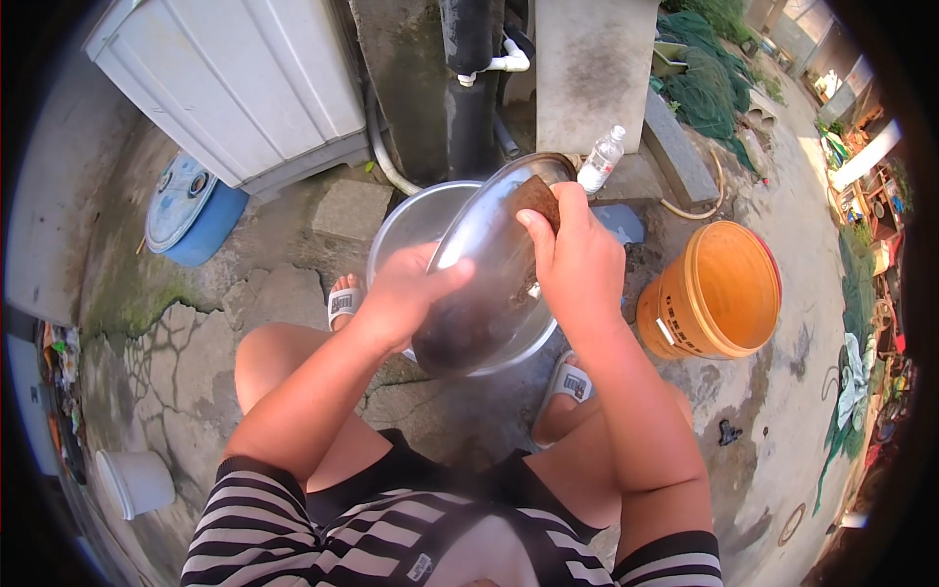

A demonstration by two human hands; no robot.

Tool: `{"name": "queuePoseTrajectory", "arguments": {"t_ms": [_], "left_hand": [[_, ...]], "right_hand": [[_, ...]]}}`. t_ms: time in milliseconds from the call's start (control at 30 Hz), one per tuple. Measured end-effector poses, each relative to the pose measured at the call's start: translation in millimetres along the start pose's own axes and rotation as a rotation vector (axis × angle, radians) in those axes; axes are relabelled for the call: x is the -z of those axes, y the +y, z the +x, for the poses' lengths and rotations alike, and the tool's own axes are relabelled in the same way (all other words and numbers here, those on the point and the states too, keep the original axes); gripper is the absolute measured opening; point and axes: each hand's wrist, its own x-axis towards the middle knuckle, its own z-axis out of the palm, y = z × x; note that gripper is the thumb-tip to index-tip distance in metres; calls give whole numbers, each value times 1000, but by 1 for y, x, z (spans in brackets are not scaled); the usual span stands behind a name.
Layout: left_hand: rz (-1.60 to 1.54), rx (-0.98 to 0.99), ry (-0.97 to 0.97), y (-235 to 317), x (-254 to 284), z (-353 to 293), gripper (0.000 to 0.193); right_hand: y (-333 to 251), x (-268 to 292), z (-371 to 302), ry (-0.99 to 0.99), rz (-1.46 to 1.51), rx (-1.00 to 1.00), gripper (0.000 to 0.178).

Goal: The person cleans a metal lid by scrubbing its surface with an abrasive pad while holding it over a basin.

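A shiny round metal vessel, perhaps a shallow pan or a lid, is tilted on edge over a wide silver basin. My left hand grips its near-left side, thumb on the inner face and fingers hidden behind. At the far right rim, my right hand pinches a flat brown scouring pad against the metal, thumb on top. Dark smears show on the metal's lower part. The basin stands on the ground between my feet, and the tilted metal hides much of its inside.
Right of the basin stands an orange bucket. A clear plastic bottle is beyond my right hand, by a concrete block. Far left are a blue drum and a white ribbed cabinet; a white bucket stands nearer.
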Motion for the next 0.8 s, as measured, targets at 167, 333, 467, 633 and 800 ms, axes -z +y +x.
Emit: {"name": "queuePoseTrajectory", "arguments": {"t_ms": [167, 333, 467, 633, 800], "left_hand": [[19, -8, 14, -2, 1, 1, 31], [28, 12, -2, -1, 1, 0, 34], [14, 2, 13, -4, 4, 2, 32], [15, 16, 19, 0, 2, 1, 31], [17, 4, 24, 1, 0, -1, 31]], "right_hand": [[0, 0, 2, -25, 9, -15, 32], [1, 1, 2, -24, 1, -13, 33], [1, -3, 0, -9, 45, 29, 33], [2, -3, 2, -18, 5, -24, 33], [2, -1, 3, -40, -1, -33, 33]]}}
